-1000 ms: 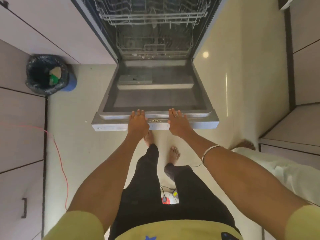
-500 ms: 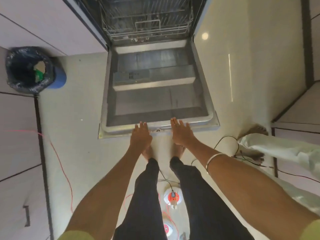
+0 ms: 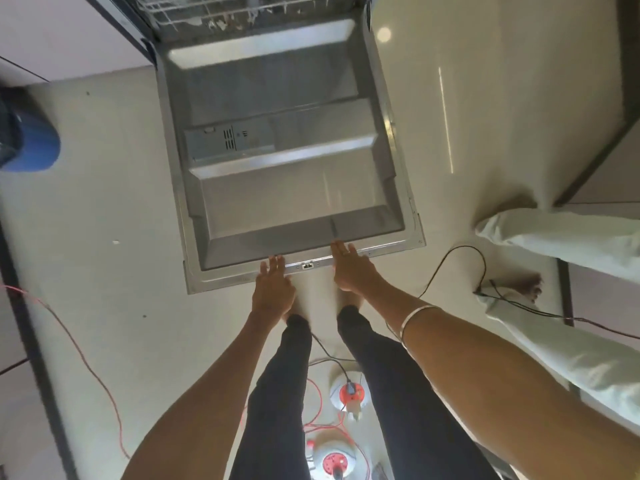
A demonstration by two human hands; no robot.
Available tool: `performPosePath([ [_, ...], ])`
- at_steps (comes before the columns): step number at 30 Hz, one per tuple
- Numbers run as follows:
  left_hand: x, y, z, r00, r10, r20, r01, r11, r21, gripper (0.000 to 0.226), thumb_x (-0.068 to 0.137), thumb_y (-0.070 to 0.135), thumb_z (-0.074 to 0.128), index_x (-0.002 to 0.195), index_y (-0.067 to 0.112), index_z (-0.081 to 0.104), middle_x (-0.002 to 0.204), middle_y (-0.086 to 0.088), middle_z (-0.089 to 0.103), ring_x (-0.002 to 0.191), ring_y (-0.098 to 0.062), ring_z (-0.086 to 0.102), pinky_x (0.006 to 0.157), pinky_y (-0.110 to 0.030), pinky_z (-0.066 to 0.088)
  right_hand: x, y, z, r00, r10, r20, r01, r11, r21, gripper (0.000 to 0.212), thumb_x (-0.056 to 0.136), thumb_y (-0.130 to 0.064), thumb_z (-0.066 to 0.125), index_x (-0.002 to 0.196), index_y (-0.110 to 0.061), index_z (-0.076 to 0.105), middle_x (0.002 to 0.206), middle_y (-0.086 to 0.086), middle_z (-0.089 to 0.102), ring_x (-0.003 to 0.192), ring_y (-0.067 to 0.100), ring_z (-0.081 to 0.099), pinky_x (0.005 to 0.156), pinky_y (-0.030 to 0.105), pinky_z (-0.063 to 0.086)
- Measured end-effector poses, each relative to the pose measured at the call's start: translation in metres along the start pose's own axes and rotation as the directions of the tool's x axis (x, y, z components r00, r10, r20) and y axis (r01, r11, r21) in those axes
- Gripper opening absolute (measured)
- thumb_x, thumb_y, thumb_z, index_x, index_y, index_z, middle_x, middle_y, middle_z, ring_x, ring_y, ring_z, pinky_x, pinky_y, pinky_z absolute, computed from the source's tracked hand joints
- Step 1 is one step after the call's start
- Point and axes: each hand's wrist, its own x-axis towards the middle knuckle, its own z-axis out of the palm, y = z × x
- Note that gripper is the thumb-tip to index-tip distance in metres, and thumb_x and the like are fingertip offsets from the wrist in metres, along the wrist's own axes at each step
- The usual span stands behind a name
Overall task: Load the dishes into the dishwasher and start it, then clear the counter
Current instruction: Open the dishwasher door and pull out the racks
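- The big grey metal dishwasher door (image 3: 284, 161) lies flat and open, low by the floor.
- Left hand (image 3: 273, 289) and right hand (image 3: 351, 270) rest on its front edge, fingers straight — gripping nothing.
- Let go gently — then slide out the white wire rack (image 3: 207, 8).

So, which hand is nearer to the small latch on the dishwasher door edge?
Left, slightly. The left hand lies just left of the latch; the right hand lies a little farther to its right.

Glossy cream floor (image 3: 114, 188), pale cabinets (image 3: 59, 32) (light glare), blue bin (image 3: 33, 150), red cable (image 3: 86, 362)
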Motion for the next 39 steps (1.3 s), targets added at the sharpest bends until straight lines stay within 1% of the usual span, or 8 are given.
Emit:
performPosePath([
  [3, 0.021, -0.006, 0.015, 0.999, -0.004, 0.038, 0.003, 1.000, 0.009, 0.054, 0.105, 0.019, 0.031, 0.155, 0.002, 0.018, 0.163, -0.017, 0.014, 0.149, -0.039, 0.015, 0.118, -0.046, 0.022, 0.018, 0.003, 0.009, 1.000, -0.028, -0.005, 0.028, 0.999, -0.025, 0.067, 0.102, -0.013, 0.035, 0.158, -0.012, -0.002, 0.166, 0.000, -0.007, 0.152, 0.028, 0.001, 0.120, 0.052, 0.017],
  [8, 0.054, -0.022, 0.050, 0.995, -0.022, 0.098, 0.020, 1.000, 0.017, 0.059, 0.102, 0.030, 0.017, 0.154, 0.002, 0.023, 0.163, -0.015, 0.012, 0.150, -0.037, 0.012, 0.121, -0.046, 0.019, 0.054, 0.013, 0.034, 1.000, -0.023, 0.011, 0.023, 1.000, -0.017, 0.066, 0.103, -0.013, 0.033, 0.158, -0.014, -0.004, 0.166, 0.000, -0.008, 0.153, 0.027, 0.000, 0.120, 0.052, 0.013],
  [12, 0.074, -0.024, 0.064, 0.988, -0.049, 0.149, 0.055, 0.998, -0.038, 0.060, 0.103, 0.018, 0.031, 0.157, 0.008, 0.008, 0.165, -0.011, 0.001, 0.152, -0.033, 0.002, 0.122, -0.044, 0.011, 0.073, 0.019, 0.050, 1.000, -0.027, 0.004, 0.027, 1.000, -0.005, 0.069, 0.103, -0.014, 0.033, 0.157, -0.015, -0.010, 0.165, -0.001, -0.013, 0.152, 0.027, -0.005, 0.121, 0.052, 0.010],
  [15, 0.082, -0.028, 0.065, 0.985, -0.062, 0.159, 0.068, 0.997, -0.029, 0.064, 0.099, 0.012, 0.035, 0.157, 0.008, 0.009, 0.165, -0.013, 0.001, 0.151, -0.033, 0.002, 0.121, -0.043, 0.013, 0.082, 0.020, 0.063, 0.999, -0.039, -0.018, 0.039, 0.999, -0.012, 0.073, 0.103, -0.015, 0.036, 0.156, -0.015, -0.014, 0.164, -0.001, -0.018, 0.152, 0.028, -0.007, 0.121, 0.053, 0.008],
  [20, 0.078, -0.027, 0.073, 0.993, -0.036, 0.115, 0.036, 0.999, 0.000, 0.069, 0.097, 0.008, 0.036, 0.157, 0.006, 0.003, 0.164, -0.015, -0.004, 0.151, -0.037, -0.002, 0.121, -0.045, 0.012, 0.080, 0.023, 0.067, 0.994, -0.065, -0.087, 0.058, 0.995, -0.083, 0.077, 0.102, -0.018, 0.039, 0.155, -0.015, -0.017, 0.163, 0.001, -0.019, 0.152, 0.029, -0.007, 0.122, 0.052, 0.003],
  [29, 0.063, -0.017, 0.060, 0.994, -0.088, 0.072, 0.085, 0.995, 0.051, 0.071, 0.096, 0.007, 0.036, 0.157, 0.008, 0.000, 0.165, -0.012, -0.004, 0.152, -0.030, -0.003, 0.124, -0.042, 0.003, 0.075, 0.019, 0.043, 0.998, -0.058, -0.016, 0.054, 0.983, -0.176, 0.071, 0.104, -0.020, 0.037, 0.156, -0.012, -0.011, 0.165, 0.004, -0.010, 0.152, 0.029, 0.002, 0.123, 0.050, 0.004],
  [32, 0.053, -0.006, 0.049, 0.997, -0.067, -0.031, 0.068, 0.997, 0.029, 0.072, 0.094, 0.004, 0.038, 0.157, 0.005, 0.003, 0.164, -0.016, 0.002, 0.152, -0.028, -0.001, 0.124, -0.040, 0.003, 0.063, 0.019, 0.037, 0.992, -0.072, -0.106, 0.056, 0.988, -0.146, 0.068, 0.105, -0.021, 0.033, 0.156, -0.007, -0.010, 0.165, 0.010, -0.006, 0.152, 0.030, 0.000, 0.124, 0.046, 0.004],
  [39, 0.051, 0.004, 0.002, 0.965, 0.126, -0.231, -0.123, 0.992, 0.026, 0.071, 0.090, -0.004, 0.037, 0.156, 0.001, 0.010, 0.164, -0.015, 0.010, 0.152, -0.026, 0.004, 0.124, -0.036, 0.003, 0.041, 0.015, -0.012, 0.938, -0.135, -0.318, 0.088, 0.984, -0.157, 0.073, 0.104, -0.024, 0.039, 0.154, 0.000, -0.007, 0.164, 0.018, -0.005, 0.152, 0.033, -0.002, 0.124, 0.044, 0.004],
])
